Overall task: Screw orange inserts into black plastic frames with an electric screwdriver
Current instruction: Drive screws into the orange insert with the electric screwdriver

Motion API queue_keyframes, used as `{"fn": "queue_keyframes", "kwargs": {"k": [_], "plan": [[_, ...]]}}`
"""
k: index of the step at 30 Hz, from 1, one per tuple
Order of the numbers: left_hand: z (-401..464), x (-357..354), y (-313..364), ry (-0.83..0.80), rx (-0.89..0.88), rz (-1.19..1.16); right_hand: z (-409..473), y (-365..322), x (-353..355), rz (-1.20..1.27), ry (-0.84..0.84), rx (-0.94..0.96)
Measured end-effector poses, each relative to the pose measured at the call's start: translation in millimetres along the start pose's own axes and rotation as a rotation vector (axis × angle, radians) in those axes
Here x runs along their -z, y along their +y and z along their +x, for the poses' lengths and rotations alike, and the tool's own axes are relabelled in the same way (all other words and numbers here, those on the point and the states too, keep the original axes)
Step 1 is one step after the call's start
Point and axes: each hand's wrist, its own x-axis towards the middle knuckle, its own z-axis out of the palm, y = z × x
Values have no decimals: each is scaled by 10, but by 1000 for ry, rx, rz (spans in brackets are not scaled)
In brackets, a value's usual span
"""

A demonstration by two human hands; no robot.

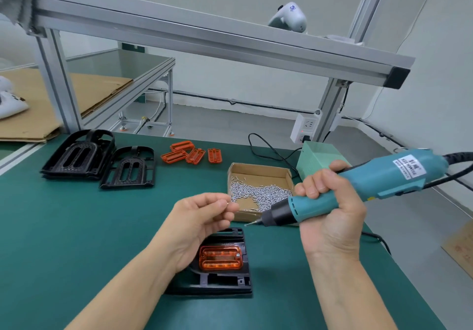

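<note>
A black plastic frame (225,282) lies on the green mat close to me, with an orange insert (220,257) seated in it and one screw showing at the insert's right end. Above the frame, my left hand (199,221) pinches a small screw (227,203) between thumb and fingertips. My right hand (330,201) grips a teal electric screwdriver (358,187), held nearly level. Its bit (252,223) points left toward my left hand. Several loose orange inserts (192,153) lie further back. Spare black frames (99,159) sit at the far left.
An open cardboard box of screws (259,189) stands just behind my hands. A green power supply box (320,158) and its cables sit at the right edge. An aluminium beam (204,37) crosses overhead, and cardboard (51,104) lies on the neighbouring bench.
</note>
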Motion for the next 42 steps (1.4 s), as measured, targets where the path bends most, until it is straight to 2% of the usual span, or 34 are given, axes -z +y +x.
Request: {"fn": "queue_keyframes", "kwargs": {"k": [7, 13, 23, 34, 42], "plan": [[-294, 60, -86, -18, 97, -288, -93, 23, -238, 82, -64, -15], [-400, 79, -88, -85, 129, -388, -138, 47, -324, 85, -87, -7], [-448, 61, -76, -109, 112, -403, -173, 73, -379, 56, -111, 1], [-470, 20, -153, 17, 32, -374, -232, 163, -412, 2, -133, 50], [-468, 29, -179, -13, -48, -245, -190, 167, -388, 4, -147, 44]]}}
